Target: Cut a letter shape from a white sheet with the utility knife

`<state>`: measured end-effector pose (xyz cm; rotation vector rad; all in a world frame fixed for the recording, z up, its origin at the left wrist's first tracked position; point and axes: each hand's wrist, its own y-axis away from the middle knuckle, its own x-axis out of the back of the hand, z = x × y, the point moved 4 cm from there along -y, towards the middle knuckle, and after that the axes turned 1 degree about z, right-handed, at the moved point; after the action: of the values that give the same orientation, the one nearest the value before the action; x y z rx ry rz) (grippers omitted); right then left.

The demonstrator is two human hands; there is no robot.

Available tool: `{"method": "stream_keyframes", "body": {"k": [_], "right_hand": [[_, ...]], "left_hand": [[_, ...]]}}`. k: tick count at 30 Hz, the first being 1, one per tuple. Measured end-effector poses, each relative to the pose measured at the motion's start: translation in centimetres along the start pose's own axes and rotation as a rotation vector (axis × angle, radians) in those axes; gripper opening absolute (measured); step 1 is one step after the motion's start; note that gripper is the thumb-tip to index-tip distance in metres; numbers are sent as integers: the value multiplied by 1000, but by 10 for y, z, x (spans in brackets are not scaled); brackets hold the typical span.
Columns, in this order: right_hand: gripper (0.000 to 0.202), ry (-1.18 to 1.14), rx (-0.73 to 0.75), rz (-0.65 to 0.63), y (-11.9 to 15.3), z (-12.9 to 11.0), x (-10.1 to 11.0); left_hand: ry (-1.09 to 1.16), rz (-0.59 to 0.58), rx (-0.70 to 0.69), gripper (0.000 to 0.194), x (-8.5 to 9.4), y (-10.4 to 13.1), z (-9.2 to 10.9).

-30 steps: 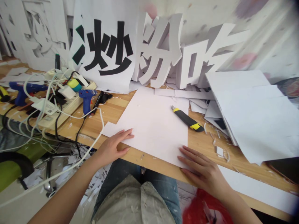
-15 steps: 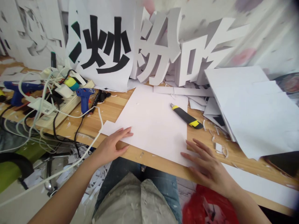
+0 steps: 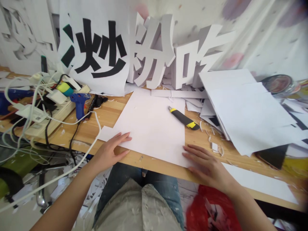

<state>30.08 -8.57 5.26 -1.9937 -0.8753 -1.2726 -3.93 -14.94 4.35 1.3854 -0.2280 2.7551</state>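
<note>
Right hand [image 3: 207,166] covers the near right corner of the white sheet [image 3: 151,128]. Tin [image 3: 276,83] at far right is blurred, contents unreadable. Paper stack [image 3: 245,109] hides the surface beneath; glue gun [image 3: 9,96] is cut off by left edge.

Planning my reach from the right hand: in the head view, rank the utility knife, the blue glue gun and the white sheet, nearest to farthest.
From the right hand:
1. white sheet, under its fingertips.
2. utility knife, just beyond, on the sheet's far right edge.
3. blue glue gun, far left, among cables.
</note>
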Motion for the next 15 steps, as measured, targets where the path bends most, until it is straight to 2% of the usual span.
{"method": "stream_keyframes", "body": {"k": [15], "right_hand": [[45,45,29,15,-2,-4,0]], "left_hand": [[-11,-40,-6,53,2,0,1]]}}
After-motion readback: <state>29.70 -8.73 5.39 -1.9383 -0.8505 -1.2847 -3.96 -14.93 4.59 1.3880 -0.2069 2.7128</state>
